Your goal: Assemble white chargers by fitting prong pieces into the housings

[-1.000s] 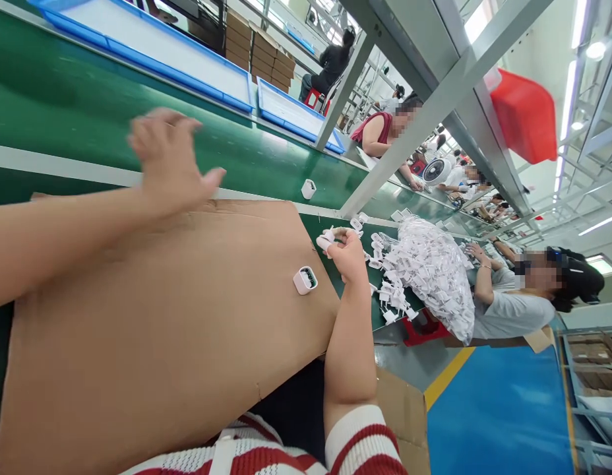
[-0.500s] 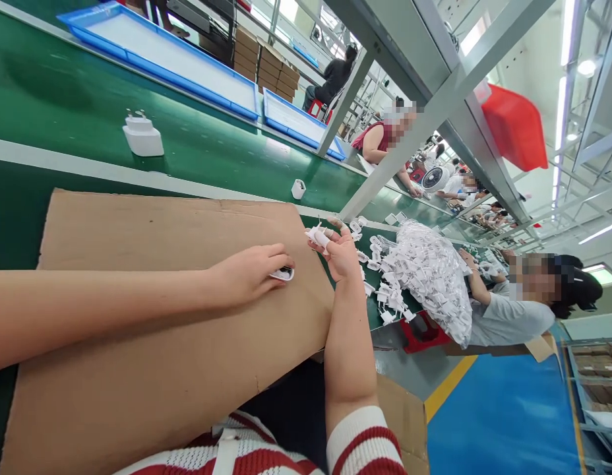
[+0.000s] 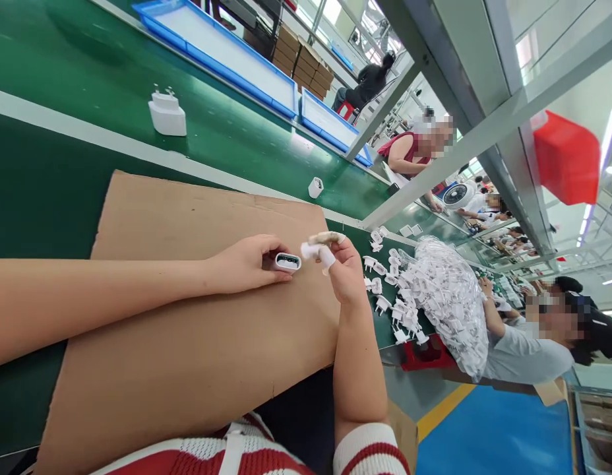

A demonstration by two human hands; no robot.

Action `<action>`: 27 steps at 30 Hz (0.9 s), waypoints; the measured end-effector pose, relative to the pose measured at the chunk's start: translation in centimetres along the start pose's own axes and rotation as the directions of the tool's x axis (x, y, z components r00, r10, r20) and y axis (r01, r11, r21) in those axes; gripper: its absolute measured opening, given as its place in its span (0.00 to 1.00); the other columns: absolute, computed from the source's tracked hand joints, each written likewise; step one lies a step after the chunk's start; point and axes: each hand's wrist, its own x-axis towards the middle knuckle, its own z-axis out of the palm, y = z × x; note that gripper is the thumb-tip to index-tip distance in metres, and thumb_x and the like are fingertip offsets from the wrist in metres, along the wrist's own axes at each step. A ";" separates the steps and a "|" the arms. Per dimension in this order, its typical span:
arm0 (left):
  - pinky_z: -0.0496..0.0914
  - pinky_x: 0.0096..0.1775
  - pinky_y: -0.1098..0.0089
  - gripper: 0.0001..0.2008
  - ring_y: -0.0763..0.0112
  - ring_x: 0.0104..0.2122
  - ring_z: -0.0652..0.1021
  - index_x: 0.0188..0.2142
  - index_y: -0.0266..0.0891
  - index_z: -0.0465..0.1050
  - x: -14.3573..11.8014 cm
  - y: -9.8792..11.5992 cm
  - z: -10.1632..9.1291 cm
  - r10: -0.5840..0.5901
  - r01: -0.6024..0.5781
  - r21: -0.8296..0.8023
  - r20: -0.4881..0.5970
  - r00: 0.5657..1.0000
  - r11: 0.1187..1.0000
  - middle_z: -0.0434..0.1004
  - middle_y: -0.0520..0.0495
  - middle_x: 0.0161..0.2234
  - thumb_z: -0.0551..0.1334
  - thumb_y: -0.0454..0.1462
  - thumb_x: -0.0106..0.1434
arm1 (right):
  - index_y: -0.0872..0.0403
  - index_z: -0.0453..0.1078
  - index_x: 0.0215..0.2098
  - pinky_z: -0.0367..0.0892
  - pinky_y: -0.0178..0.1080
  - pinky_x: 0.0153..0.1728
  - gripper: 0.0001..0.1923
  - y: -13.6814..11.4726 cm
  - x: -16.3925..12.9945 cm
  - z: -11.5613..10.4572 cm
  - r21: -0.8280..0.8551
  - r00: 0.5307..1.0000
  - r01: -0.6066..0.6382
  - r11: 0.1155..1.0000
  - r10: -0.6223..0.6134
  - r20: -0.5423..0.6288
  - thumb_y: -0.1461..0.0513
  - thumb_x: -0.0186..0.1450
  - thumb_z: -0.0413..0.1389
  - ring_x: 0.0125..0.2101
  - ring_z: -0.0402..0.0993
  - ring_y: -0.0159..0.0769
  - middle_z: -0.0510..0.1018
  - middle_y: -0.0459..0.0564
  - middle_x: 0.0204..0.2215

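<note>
Many loose plugs beside cardboard

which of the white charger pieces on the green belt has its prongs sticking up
The larger white charger at the far left of the green belt stands with two prongs pointing up; the small white shell further right shows none.

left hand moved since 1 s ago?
Yes. The left hand came off the conveyor belt, down the cardboard sheet toward the right hand, gripping a white shell.

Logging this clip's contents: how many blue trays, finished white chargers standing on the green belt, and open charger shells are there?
Blue trays: 2
Finished white charger on the belt: 1
Open charger shells, one on the belt, one in the left hand: 2
Total: 5
</note>
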 end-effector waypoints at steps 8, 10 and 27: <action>0.70 0.37 0.65 0.22 0.59 0.37 0.77 0.36 0.41 0.78 0.1 -0.2 -0.2 0.017 -0.017 -0.002 -0.011 1.000 1.000 0.79 0.47 0.35 0.65 0.57 0.56 | 0.48 0.72 0.48 0.72 0.36 0.38 0.22 -0.3 -0.6 0.8 -0.331 0.964 0.219 0.918 -0.256 -0.074 0.59 0.57 0.70 0.33 0.76 0.30 0.81 0.47 0.43; 0.69 0.38 0.65 0.21 0.60 0.37 0.77 0.36 0.41 0.78 0.1 -0.1 -0.2 0.026 -0.026 -0.008 0.001 1.000 1.000 0.78 0.47 0.35 0.65 0.55 0.57 | 0.48 0.75 0.44 0.72 0.38 0.39 0.15 -0.5 -1.0 0.7 -0.466 0.959 0.260 0.845 -0.281 0.027 0.60 0.60 0.68 0.36 0.77 0.33 0.83 0.46 0.40; 0.66 0.36 0.66 0.16 0.62 0.34 0.74 0.33 0.41 0.76 0.3 -0.3 -0.2 0.067 -0.067 0.003 0.008 0.998 0.998 0.74 0.49 0.32 0.66 0.51 0.58 | 0.48 0.77 0.50 0.74 0.42 0.49 0.13 -0.1 -1.6 1.4 -0.719 0.890 0.448 0.532 -0.337 0.306 0.64 0.70 0.55 0.45 0.78 0.40 0.84 0.49 0.45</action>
